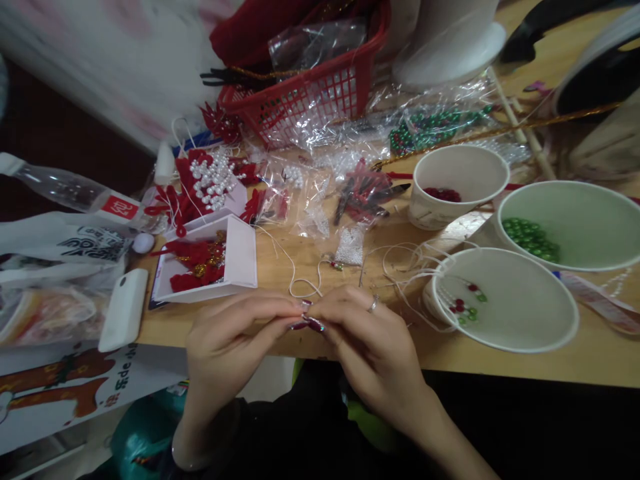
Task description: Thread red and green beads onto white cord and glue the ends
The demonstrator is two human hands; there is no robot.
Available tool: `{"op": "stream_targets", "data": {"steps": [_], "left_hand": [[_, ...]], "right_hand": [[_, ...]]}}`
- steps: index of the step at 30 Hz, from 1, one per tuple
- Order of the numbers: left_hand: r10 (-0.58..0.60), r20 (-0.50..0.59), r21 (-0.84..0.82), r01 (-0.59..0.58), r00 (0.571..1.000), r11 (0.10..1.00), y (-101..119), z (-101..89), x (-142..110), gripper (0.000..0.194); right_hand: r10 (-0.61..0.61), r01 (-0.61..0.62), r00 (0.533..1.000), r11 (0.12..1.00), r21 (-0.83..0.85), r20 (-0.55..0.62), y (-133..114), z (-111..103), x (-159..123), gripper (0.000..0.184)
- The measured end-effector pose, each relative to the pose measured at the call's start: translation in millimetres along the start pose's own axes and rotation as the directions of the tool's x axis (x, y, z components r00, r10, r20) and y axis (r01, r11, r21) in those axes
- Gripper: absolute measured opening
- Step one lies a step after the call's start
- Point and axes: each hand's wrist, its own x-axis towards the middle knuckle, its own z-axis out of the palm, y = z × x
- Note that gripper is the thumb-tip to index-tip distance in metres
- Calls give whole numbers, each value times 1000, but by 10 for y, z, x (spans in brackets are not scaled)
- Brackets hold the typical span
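Currently our work pc is at the fingertips of both hands, over the table by its near edge, too small & hidden to count or name. Grip: 2 hands, L hand & R hand, each w/ thumb & index pinched closed, the tips of both meeting; we can't tell what's clamped btwn them. The R wears 1 ring, the L wrist 1 bangle. Just beyond the tips we see 1 white cord curving on the wood, w/ 1 small red-&-green bead cluster near its end, & right next to that 1 little bag of tiny white beads. To the R we count 3 cups: 1 w/ dark red beads, 1 w/ green beads, & the nearest cup w/ cords at its rim & a few red & green beads in it. To the L, 1 open white box holds red & gold pcs; behind it, a bunch of white pearl beads. Farther L: 1 white phone-like block & 1 clear bottle w/ red label. At the back we've 1 red basket, stuffed w/ red fabric & plastic wrap, plus green beads in clear wrap. Exact bead qtys we can't get.
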Motion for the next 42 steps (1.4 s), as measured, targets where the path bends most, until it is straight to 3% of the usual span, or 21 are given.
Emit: {"op": "stream_targets", "data": {"steps": [4, 13, 42], "left_hand": [[11, -34, 8, -11, 999, 1000, -10, 1, -16, 21], [81, -4, 26, -81, 997, 996, 21, -3, -4, 19], [11, -45, 96, -7, 999, 995, 5, 37, -41, 19]], "right_hand": [[-12, 12, 1000, 1000, -7, -3, -3, 4, 11, 26], [28, -28, 1000, 999, -25, -14, -18, 6, 11, 21], [30, -30, 999, 999, -20, -26, 0, 0, 20, 18]]}}
